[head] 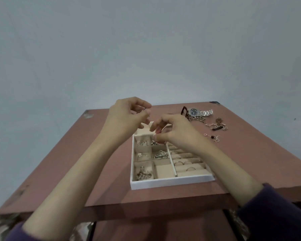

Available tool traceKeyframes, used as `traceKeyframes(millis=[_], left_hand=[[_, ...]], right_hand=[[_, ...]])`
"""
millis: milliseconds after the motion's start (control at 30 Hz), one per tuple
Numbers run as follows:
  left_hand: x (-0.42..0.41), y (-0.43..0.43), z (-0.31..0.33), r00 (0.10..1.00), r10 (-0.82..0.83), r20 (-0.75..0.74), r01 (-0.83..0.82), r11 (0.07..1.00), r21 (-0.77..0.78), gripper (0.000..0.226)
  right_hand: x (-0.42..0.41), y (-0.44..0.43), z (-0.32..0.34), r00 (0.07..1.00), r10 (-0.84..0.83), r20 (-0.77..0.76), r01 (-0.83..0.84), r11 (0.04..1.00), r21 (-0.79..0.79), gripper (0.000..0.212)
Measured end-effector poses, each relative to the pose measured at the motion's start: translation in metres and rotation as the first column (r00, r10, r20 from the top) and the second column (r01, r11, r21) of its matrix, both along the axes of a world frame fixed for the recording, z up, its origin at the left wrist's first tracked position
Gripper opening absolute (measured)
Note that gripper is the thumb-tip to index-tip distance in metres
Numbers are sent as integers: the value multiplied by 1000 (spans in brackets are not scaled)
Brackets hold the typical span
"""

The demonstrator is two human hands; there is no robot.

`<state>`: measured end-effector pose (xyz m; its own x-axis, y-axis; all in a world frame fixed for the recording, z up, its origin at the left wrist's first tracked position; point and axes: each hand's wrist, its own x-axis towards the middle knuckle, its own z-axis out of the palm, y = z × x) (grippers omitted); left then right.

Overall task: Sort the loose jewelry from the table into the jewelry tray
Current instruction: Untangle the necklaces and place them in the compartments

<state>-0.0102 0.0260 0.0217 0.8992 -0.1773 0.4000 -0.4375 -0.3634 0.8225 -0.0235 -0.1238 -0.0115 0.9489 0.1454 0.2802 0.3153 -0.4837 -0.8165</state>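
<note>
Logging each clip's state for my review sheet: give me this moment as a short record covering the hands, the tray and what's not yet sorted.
jewelry tray: white, near the front edge of the table; several compartments filled, rings in the right-hand rolls
left hand: raised over the tray's far end, pinches a small dark piece
right hand: beside it, fingertips pinched together; contents too small to tell
not yet sorted: watch, chains, far right on the table

Left hand and right hand pinch small jewelry above the jewelry tray. A watch lies on the table.
</note>
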Motion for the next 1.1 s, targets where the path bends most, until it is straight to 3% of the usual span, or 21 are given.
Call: traceKeyframes(millis=[233,467,567,933,1100], left_hand=[[-1,31,-1,997,68,21,-69,997,21,10],[1,40,-5,996,85,10,-85,996,18,11],[1,40,-5,996,83,9,-84,996,20,11],[2,36,-5,998,58,8,-58,998,39,10],[1,30,-7,1000,25,5,-26,998,55,10]], right_hand=[[0,35,-13,991,134,13,-129,976,-176,23],[5,38,-12,984,179,-7,-179,981,-77,27],[6,40,-11,980,199,-27,-201,973,-117,27],[5,27,-7,988,148,34,-122,907,-404,18],[4,11,-2,994,50,92,-22,961,-274,7]])
